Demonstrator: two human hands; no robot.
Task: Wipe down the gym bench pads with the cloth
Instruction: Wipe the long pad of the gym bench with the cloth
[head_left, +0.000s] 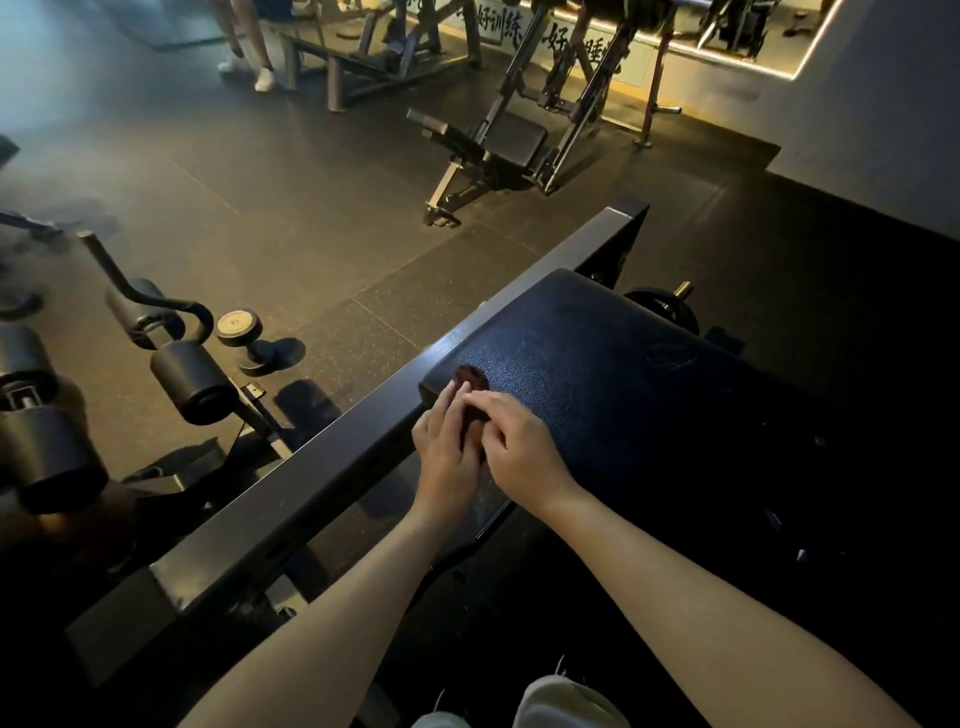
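A dark blue-black bench pad (597, 364) fills the middle right of the head view, with a grey steel frame bar (332, 467) running along its left edge. A small dark reddish cloth (471, 378) lies bunched on the pad's near left corner. My left hand (448, 452) and my right hand (519, 447) meet on the cloth, side by side. Their fingers curl over it and cover most of it. Only the cloth's far end shows beyond my fingertips.
Black foam roller pads (192, 382) and a curved handle stand to the left. A dumbbell (247, 338) sits on the rubber floor beside them. Another bench machine (498, 150) stands farther back. A person's legs (249, 47) show at the top left.
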